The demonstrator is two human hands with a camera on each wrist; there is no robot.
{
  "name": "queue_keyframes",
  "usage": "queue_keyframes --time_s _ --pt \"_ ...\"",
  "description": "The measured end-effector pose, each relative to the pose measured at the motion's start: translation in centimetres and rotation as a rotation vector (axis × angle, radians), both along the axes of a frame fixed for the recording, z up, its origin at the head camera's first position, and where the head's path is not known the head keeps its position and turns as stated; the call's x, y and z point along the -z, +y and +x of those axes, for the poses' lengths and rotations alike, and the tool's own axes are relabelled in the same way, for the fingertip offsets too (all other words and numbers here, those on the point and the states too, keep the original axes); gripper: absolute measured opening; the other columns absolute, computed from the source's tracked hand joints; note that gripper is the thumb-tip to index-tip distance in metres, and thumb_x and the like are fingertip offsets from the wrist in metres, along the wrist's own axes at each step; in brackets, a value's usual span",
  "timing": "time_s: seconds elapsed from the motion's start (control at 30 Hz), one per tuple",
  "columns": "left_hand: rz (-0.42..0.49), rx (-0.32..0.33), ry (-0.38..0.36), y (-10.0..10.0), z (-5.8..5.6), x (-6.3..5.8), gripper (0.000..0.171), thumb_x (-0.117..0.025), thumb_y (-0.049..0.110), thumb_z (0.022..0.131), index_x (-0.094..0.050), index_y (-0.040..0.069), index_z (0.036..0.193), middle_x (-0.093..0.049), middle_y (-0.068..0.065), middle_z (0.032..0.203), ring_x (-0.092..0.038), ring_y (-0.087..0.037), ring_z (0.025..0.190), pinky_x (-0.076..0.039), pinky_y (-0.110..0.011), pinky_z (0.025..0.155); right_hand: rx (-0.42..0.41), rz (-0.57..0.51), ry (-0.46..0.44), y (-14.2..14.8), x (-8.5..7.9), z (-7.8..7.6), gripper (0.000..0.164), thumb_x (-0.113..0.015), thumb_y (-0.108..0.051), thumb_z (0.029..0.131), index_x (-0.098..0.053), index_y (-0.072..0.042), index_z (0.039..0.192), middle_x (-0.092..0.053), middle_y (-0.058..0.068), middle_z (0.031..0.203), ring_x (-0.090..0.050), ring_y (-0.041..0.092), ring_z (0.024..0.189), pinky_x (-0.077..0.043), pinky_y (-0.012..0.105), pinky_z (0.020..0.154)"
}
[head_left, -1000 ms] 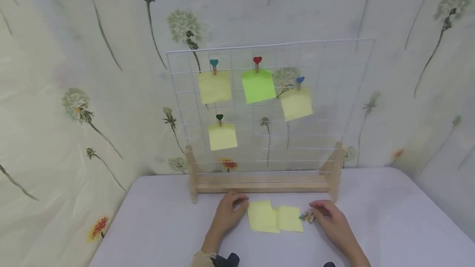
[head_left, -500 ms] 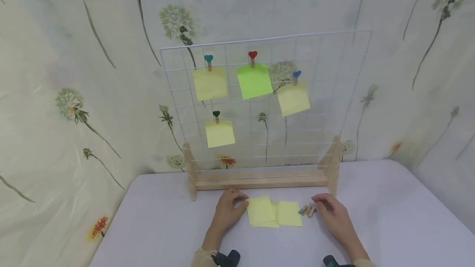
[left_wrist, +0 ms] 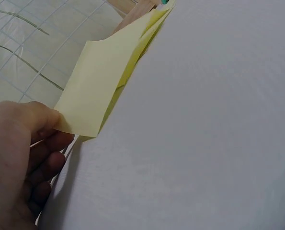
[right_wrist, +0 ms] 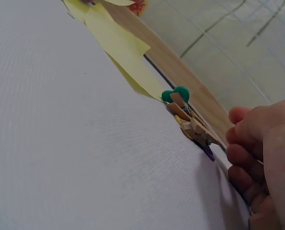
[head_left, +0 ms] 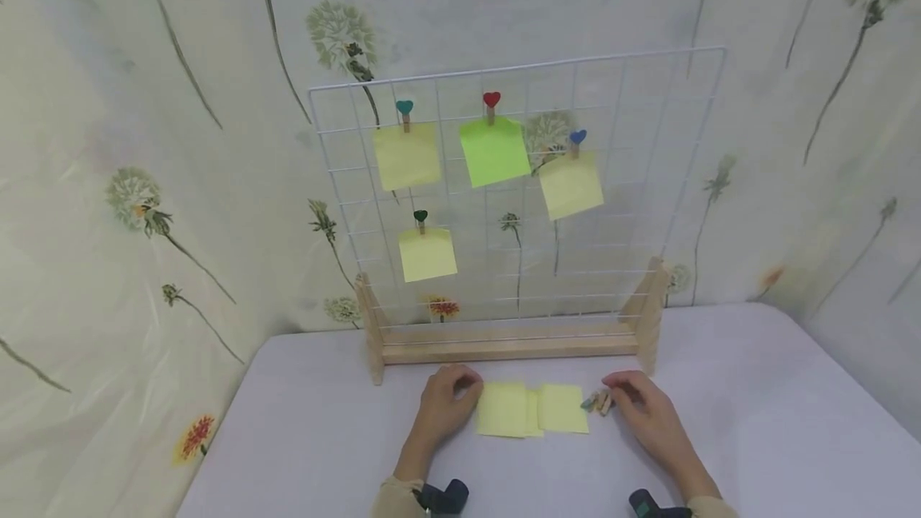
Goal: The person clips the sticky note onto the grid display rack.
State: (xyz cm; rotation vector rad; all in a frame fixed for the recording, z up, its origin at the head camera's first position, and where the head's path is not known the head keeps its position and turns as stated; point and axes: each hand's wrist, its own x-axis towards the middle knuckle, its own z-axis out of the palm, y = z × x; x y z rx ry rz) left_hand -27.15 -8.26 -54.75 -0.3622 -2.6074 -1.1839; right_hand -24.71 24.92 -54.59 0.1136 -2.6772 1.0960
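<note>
My left hand (head_left: 448, 404) pinches the near-left corner of a yellow sticky note (left_wrist: 92, 79) between thumb and forefinger. That note tilts up from the table, over other yellow notes. Another yellow sticky note (head_left: 564, 408) lies just to its right. My right hand (head_left: 645, 414) rests loosely curled beside a small heap of wooden clothespins (head_left: 599, 401), its fingertips close to them and nothing held. In the right wrist view a teal heart (right_wrist: 176, 94) tops one clothespin, with yellow and purple bits below it.
Behind the notes stands a white wire grid (head_left: 504, 246) on a wooden base (head_left: 511, 352). Clipped to it with heart clothespins are a bright green note (head_left: 495, 152) and several pale yellow ones, such as the lower-left note (head_left: 428, 255). A white cloth (head_left: 309, 438) covers the table.
The left yellow note has straightened and shifted slightly left in the left hand's fingers. The right hand stays by the clothespins. The head view has tilted a little, so the grid sits higher.
</note>
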Motion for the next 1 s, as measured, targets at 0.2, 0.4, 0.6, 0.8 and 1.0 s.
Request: queue_keyframes --time_s 0.2,0.4,0.6,0.8,1.0 --pt "0.024 -0.007 -0.044 0.0 -0.1 -0.2 0.007 -0.061 0.027 0.089 -0.065 0.024 0.093 -0.063 0.01 0.086 -0.054 -0.004 0.083 -0.045 -0.026 0.077 0.018 0.006 0.077 0.0 0.3 0.2 0.014 -0.053 -0.017 0.096 -0.061 -0.02 0.107 -0.064 -0.005 0.108 -0.053 0.002 0.104 -0.044 0.031 0.092" --pt "0.028 -0.012 -0.042 -0.1 -0.1 -0.2 0.006 -0.061 0.026 0.089 -0.065 0.024 0.092 -0.062 0.011 0.083 -0.053 -0.004 0.08 -0.044 -0.025 0.074 -0.05 0.048 0.041 0.4 0.2 -0.2 0.02 -0.054 -0.032 0.095 -0.062 -0.019 0.108 -0.061 -0.003 0.109 -0.054 0.019 0.106 -0.042 0.046 0.094" --pt "0.036 -0.013 -0.033 0.0 -0.2 0.0 0.005 -0.062 0.025 0.088 -0.065 0.024 0.091 -0.061 0.011 0.082 -0.052 -0.003 0.077 -0.041 -0.023 0.071 -0.101 0.063 -0.011 1.1 -0.4 -0.2 0.027 -0.054 -0.041 0.094 -0.065 -0.021 0.109 -0.06 -0.004 0.109 -0.054 0.019 0.106 -0.042 0.048 0.093" --pt "0.04 -0.001 -0.02 0.0 -0.2 0.1 0.006 -0.062 0.024 0.088 -0.066 0.022 0.091 -0.063 0.009 0.082 -0.054 -0.005 0.079 -0.042 -0.024 0.072 -0.086 0.053 -0.071 0.9 -0.7 -0.1 0.045 -0.056 -0.053 0.088 -0.065 -0.016 0.112 -0.055 0.005 0.113 -0.049 0.029 0.112 -0.038 0.055 0.094" --pt "0.034 0.005 -0.013 -0.2 -0.2 0.0 0.006 -0.062 0.024 0.089 -0.066 0.021 0.092 -0.064 0.009 0.083 -0.054 -0.005 0.079 -0.042 -0.023 0.071 -0.084 0.081 -0.068 0.7 -0.5 -0.3 0.046 -0.059 -0.052 0.087 -0.066 -0.012 0.11 -0.051 0.008 0.114 -0.047 0.03 0.112 -0.037 0.056 0.094"
